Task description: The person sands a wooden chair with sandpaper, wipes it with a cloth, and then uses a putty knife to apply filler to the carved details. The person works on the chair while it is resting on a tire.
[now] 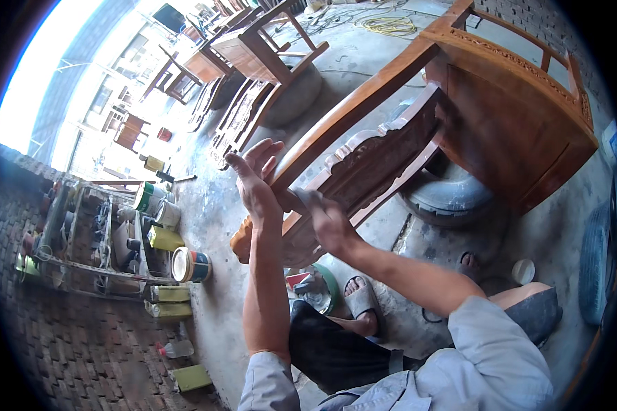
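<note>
A brown wooden chair [514, 130] lies tipped over, its carved back panel [370, 161] and long curved post [363, 103] pointing toward me. My left hand [259, 181] rests its palm side against the near end of the post, fingers stretched out and apart. Lower and to the right, my right hand [330, 222] is closed and slightly blurred against the chair's back. Its fingers press a thin grey piece, which looks like sandpaper [296, 201], onto the wood. The fingertips are partly hidden.
Beneath the chair lies a tire [449, 195]. A green-rimmed tub [329, 288] stands by my foot. Paint buckets [190, 265] and yellow cans [168, 301] line a rack at left. More wooden chairs [253, 55] and a coiled yellow hose [387, 26] are farther back.
</note>
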A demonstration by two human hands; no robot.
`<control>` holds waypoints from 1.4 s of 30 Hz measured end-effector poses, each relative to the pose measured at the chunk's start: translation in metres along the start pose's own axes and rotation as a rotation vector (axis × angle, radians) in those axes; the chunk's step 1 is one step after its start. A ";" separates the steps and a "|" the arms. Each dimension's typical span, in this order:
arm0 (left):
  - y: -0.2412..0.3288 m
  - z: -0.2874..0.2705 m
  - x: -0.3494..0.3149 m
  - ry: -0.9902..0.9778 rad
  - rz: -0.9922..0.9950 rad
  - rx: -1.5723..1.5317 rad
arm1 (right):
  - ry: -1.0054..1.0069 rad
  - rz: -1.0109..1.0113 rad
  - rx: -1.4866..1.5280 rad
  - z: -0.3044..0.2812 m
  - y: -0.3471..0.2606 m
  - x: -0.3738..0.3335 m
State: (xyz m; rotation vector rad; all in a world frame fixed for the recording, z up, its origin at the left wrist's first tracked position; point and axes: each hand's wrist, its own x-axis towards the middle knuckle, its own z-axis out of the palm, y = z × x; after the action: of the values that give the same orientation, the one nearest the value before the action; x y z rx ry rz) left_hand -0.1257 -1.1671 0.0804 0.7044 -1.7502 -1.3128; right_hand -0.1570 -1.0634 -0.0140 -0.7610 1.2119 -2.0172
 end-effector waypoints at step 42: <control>-0.014 -0.005 -0.001 0.078 0.005 0.076 | -0.284 -0.659 -1.260 -0.057 -0.021 0.021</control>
State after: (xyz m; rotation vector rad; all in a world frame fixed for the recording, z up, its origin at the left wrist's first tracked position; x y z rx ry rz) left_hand -0.1215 -1.1724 0.0674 0.7826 -1.7453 -1.2053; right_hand -0.2182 -1.0424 -0.0149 -2.1616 2.2090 -1.2413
